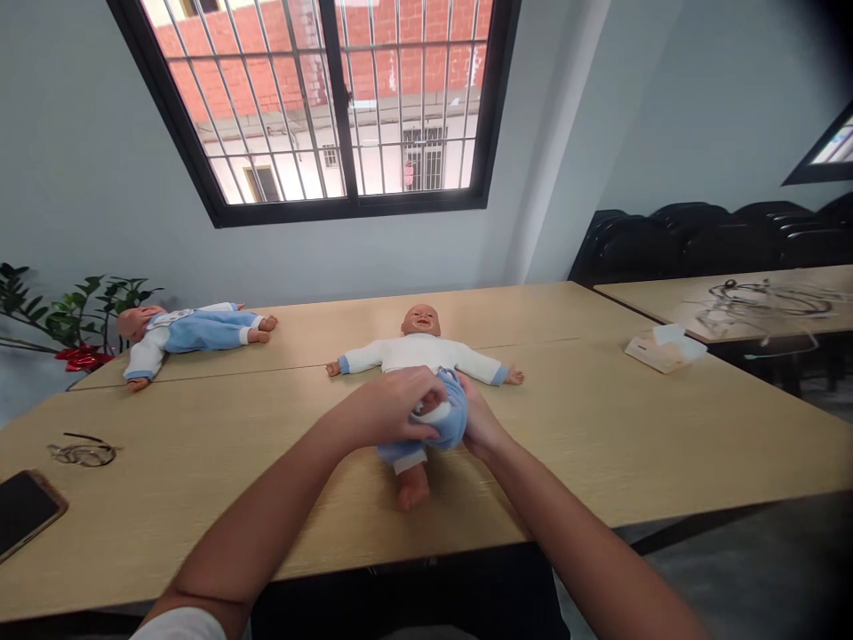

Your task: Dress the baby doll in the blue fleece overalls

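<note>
A baby doll (419, 350) in a white top with blue cuffs lies on its back on the table, arms spread and head away from me. Its light blue trousers (456, 416) have white leg cuffs. One bare foot (413, 487) sticks out of a trouser leg towards me. The other leg is bent up between my hands, its foot mostly hidden. My left hand (398, 407) is closed on the trousers at the white cuff, its fingers curled over the opening. From the right side, my right hand (481, 418) grips the blue cloth of the same leg; its fingers are partly hidden.
Another doll (200, 331) in blue and white lies at the table's far left, near a plant (93, 307). Glasses (85, 453) and a phone (27, 511) are on my left. A paper packet (657, 348) sits at right; cables (766, 298) lie on a second table.
</note>
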Tool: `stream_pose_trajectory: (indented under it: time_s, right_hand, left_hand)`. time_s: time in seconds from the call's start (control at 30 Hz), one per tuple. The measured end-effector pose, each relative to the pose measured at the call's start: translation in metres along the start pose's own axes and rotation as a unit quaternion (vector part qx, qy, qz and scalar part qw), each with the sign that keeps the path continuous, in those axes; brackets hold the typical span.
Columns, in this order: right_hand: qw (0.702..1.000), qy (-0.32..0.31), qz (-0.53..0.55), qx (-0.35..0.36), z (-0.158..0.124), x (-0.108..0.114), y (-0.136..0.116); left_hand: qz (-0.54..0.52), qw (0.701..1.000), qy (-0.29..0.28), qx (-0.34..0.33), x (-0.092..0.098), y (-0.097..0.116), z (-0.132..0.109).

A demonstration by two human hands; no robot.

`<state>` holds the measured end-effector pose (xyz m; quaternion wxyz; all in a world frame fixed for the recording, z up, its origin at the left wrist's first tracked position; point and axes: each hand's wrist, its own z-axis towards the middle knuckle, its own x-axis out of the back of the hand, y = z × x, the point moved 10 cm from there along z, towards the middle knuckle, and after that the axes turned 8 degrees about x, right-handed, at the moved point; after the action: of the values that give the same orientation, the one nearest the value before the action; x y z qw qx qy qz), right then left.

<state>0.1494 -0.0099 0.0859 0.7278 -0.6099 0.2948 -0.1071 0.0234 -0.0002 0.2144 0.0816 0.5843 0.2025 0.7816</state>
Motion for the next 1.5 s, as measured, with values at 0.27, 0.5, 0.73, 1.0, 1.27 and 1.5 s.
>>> stream_pose_trajectory:
  time_s: [0.27,0.5,0.73,1.0,1.27,1.5]
  right_hand:
    - [0.998,0.003,0.066,-0.008,-0.003,-0.004,-0.004]
    - [0.996,-0.021,0.084,-0.010,-0.007,-0.011,-0.009]
    - [0.996,0.016,0.085,-0.008,-0.007,-0.008,-0.007]
    - [0.994,0.021,0.107,-0.015,-0.009,0.002,0.010]
    - [0.991,0.004,0.135,0.020,-0.012,-0.001,-0.004]
    - [0.997,0.027,-0.030,0.070,0.013,0.034,0.000]
  left_hand:
    - [-0.058,0.997,0.026,-0.033,0.000,0.003,-0.001]
    - [-0.202,0.973,0.021,0.107,-0.004,-0.023,0.000]
    - [-0.025,0.990,0.079,0.111,-0.010,-0.020,0.003]
    - [0.025,0.981,0.106,0.162,-0.018,-0.022,0.003]
    - [0.078,0.976,0.132,0.153,-0.007,-0.020,0.003]
    - [0.067,0.982,0.123,0.123,0.010,-0.029,0.000]
